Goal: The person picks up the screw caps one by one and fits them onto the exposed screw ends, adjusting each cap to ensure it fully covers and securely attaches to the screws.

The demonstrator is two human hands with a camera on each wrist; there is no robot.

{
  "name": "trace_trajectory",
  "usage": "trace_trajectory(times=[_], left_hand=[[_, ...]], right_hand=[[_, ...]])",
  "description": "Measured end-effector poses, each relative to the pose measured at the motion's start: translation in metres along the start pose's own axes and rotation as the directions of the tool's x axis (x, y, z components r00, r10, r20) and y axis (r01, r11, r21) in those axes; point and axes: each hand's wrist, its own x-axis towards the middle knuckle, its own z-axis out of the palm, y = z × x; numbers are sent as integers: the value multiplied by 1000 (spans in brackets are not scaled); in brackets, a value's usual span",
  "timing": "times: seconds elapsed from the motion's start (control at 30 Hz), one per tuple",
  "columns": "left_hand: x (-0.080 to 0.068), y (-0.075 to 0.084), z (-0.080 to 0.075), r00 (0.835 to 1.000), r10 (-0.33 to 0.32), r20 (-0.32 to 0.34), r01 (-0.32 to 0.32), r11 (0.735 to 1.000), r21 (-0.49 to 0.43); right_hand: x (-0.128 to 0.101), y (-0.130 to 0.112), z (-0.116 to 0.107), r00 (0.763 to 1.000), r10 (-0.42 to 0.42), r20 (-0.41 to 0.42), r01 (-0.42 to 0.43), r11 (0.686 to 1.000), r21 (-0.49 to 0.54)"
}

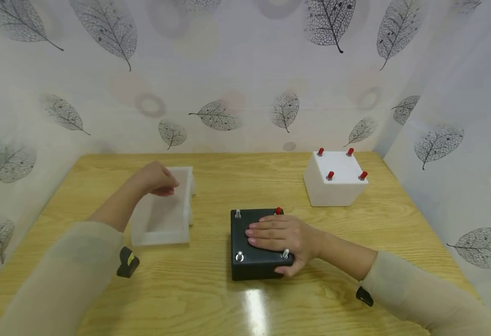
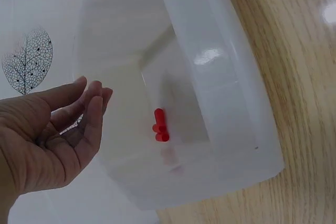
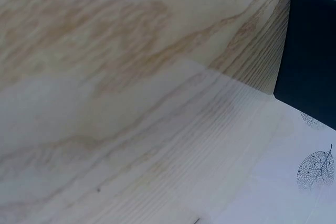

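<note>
My left hand (image 1: 157,179) hovers over a translucent white bin (image 1: 160,238); its fingers are loosely bent, with nothing visible between them. In the left wrist view, a small cluster of red caps (image 2: 160,128) lies on the bin's floor, beside the left hand (image 2: 63,135). My right hand (image 1: 285,238) rests on a black box (image 1: 256,269), its fingers straight across the top and the thumb against the front side. Metal posts (image 1: 240,256) stand at the box's corners; the far right one wears a red cap (image 1: 278,211). The right wrist view shows only part of the black box (image 3: 310,51).
Toward the back right stands a white box (image 1: 331,191) whose several corner posts carry red caps (image 1: 331,175). Beneath everything is a wood-grain table (image 1: 212,303). A leaf-patterned curtain (image 1: 245,65) hangs behind it and along both sides.
</note>
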Motion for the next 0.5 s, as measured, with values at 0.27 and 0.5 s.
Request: trace_trajectory(times=[0.27, 0.5], left_hand=[[13, -16, 11, 996, 67, -64, -31, 892, 451], [16, -22, 19, 982, 131, -138, -20, 792, 610]], right_hand=[[0, -2, 2, 1000, 12, -18, -12, 999, -39], [0, -2, 1, 1000, 22, -4, -22, 999, -28]])
